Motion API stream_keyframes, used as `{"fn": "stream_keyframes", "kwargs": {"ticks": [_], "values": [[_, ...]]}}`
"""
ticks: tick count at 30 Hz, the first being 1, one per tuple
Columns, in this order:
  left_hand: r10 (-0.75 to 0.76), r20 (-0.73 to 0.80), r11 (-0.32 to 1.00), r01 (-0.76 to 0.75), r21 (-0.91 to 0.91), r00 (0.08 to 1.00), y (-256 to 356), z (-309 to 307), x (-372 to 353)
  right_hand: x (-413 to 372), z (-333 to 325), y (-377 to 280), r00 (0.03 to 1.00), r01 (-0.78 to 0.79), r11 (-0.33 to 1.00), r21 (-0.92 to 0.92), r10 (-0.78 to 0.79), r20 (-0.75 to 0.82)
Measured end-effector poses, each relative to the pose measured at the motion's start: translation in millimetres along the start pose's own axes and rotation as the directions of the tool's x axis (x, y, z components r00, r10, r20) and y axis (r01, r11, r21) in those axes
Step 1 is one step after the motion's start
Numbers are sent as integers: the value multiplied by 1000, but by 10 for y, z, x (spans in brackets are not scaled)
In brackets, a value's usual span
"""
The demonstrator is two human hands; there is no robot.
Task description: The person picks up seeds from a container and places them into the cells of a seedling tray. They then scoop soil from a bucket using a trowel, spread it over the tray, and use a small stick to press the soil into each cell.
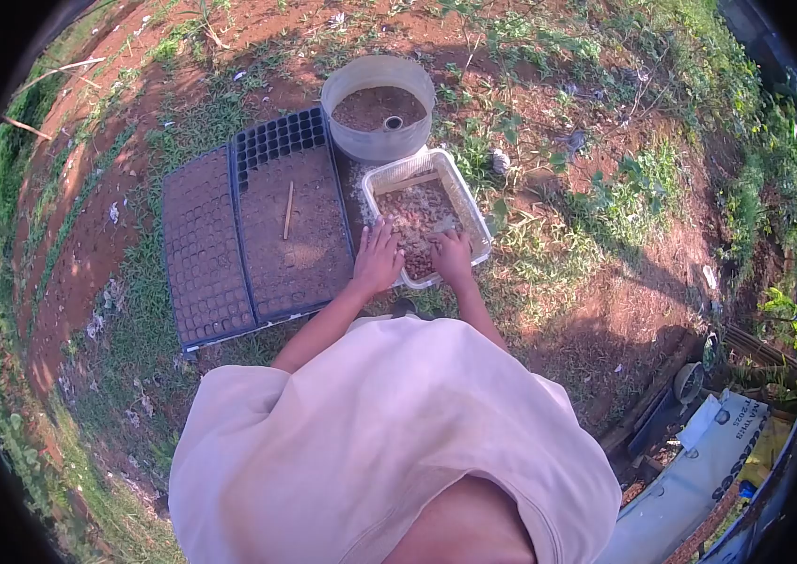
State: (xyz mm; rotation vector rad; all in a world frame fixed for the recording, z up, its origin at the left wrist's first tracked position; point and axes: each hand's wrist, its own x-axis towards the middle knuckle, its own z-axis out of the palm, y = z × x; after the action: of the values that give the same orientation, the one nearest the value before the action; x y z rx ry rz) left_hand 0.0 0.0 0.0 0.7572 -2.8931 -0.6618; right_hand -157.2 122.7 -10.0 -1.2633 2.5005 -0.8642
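Observation:
A white plastic basket [481, 226] holds brown, crumbly material with reddish and pale bits [414, 214]. My left hand [379, 256] rests on the basket's near left side, its fingers stretched and slightly apart, holding nothing. Inside the right part of the basket, my right hand [452, 254] is down at the material with its fingers bent together. What those fingers hold is too small to make out. Left of the basket, two black seedling trays [250, 282] lie side by side, mostly filled with soil. A thin wooden stick [288, 211] lies on the soil of the right tray.
A round, translucent tub [379, 148] with soil and a small dark-rimmed ring [394, 123] stands behind the basket. Grass and reddish earth [596, 310] surround everything. At the lower right lie a printed sheet [699, 470], boards and a grey bowl [689, 383].

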Motion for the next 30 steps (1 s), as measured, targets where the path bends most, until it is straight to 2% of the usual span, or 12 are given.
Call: {"fn": "stream_keyframes", "kwargs": {"ticks": [2,6,8,14,18,21,23,24,26,27,29,30], "values": [[-9,-5,999,9,49,1000,-30,-77,10,68,29,-68,997,68,996,-66,-65,44],[-56,5,998,55,43,998,159,1,-23,27,4,75,989,72,993,-98,-58,139],[-89,66,994,84,75,994,167,-25,-6,63,73,104,986,59,986,-156,-33,166],[-144,105,984,132,119,984,235,-42,-7,185,75,105,982,53,966,-254,-4,190],[-147,62,983,139,120,987,253,-41,5,241,112,110,971,22,957,-290,49,234],[-178,130,977,159,144,975,305,-143,43,236,187,152,975,54,961,-270,8,221],[-232,292,959,167,230,928,390,-312,135,258,145,129,981,71,978,-197,-34,189],[-234,290,958,170,230,928,359,-272,164,272,182,157,981,74,978,-197,-36,189],[-217,105,964,196,180,970,281,-138,177,277,270,203,989,103,952,-287,-68,131],[-221,103,963,201,180,970,250,-79,175,289,259,194,988,108,952,-286,-72,134],[-172,-126,977,185,106,977,199,45,160,298,228,183,983,111,965,-239,-71,167],[-176,-127,976,190,105,976,206,43,161,307,232,186,982,115,964,-239,-75,171]]}}
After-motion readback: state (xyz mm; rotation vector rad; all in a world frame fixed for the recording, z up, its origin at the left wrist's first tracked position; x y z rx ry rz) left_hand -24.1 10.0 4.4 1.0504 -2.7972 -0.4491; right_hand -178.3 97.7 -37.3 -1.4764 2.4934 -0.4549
